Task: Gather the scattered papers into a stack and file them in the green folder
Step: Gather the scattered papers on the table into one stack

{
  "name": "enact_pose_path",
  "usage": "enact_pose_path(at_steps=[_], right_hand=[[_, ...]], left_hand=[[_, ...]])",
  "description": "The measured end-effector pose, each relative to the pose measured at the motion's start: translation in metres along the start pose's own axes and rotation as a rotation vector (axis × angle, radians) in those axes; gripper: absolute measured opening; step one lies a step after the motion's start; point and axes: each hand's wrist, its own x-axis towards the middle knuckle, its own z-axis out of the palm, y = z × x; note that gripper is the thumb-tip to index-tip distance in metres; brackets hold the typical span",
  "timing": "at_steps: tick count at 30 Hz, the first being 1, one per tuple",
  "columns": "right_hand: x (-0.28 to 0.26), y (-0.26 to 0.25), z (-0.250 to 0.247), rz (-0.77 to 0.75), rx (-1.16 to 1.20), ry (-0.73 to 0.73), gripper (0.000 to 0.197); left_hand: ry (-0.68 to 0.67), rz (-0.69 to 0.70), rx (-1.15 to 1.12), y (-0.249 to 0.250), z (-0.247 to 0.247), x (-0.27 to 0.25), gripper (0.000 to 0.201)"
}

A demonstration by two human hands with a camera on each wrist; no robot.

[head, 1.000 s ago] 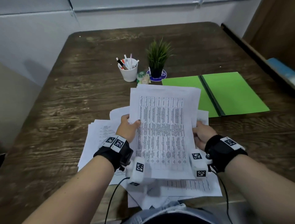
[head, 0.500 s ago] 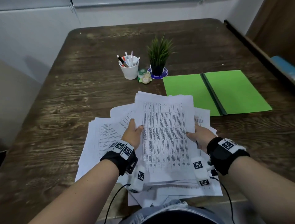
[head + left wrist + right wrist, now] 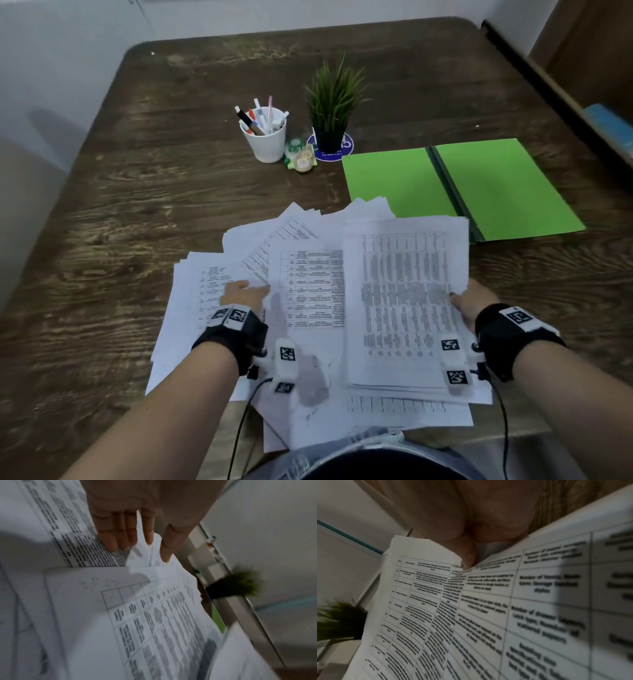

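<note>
A gathered stack of printed papers [image 3: 407, 301] lies at the right of the pile, and my right hand [image 3: 467, 301] pinches its right edge, thumb on top [image 3: 469, 555]. More loose sheets [image 3: 301, 284] fan out over the table to the left and toward me. My left hand [image 3: 245, 291] lies over them with straight fingers [image 3: 120, 534] touching the paper. The green folder [image 3: 459, 192] lies open flat on the table, just beyond the stack at the right.
A white cup of pens [image 3: 267, 137], a small potted plant [image 3: 332, 106] on a blue coaster and a small trinket [image 3: 299, 156] stand behind the papers. The dark wooden table [image 3: 137, 205] stretches left. A wooden ledge [image 3: 582, 102] runs along the right.
The stack, held upright in both hands before, has come down and shifted right. My left hand has let go of it and moved left onto the loose sheets.
</note>
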Motion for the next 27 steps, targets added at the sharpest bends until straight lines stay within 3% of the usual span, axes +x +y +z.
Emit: enact_pose_path(at_steps=[1, 3, 6, 10, 15, 19, 23, 27], right_hand=[[0.006, 0.003, -0.004, 0.023, -0.012, 0.007, 0.039], [0.013, 0.006, -0.008, 0.063, -0.013, 0.018, 0.042], [0.021, 0.009, -0.005, 0.081, 0.029, 0.032, 0.042], [0.032, 0.011, 0.004, 0.112, 0.099, 0.016, 0.041], [0.035, 0.009, 0.005, 0.113, 0.124, 0.036, 0.042], [0.038, 0.010, 0.005, 0.121, 0.090, 0.043, 0.040], [0.045, 0.014, 0.003, 0.106, 0.031, 0.010, 0.040], [0.068, 0.035, 0.002, 0.047, 0.080, 0.026, 0.042]], left_hand=[[-0.002, -0.072, -0.049, -0.001, -0.004, 0.006, 0.053], [-0.009, -0.115, -0.107, -0.002, -0.003, 0.015, 0.068], [-0.068, -0.103, -0.063, -0.006, 0.009, 0.021, 0.074], [-0.047, -0.111, -0.144, 0.001, 0.023, 0.014, 0.078], [-0.008, -0.107, -0.105, 0.008, 0.029, 0.009, 0.073], [0.053, 0.039, 0.016, 0.004, 0.016, 0.014, 0.068], [0.113, 0.167, 0.146, 0.012, -0.018, 0.030, 0.048], [0.091, 0.126, 0.277, 0.030, -0.051, 0.047, 0.028]])
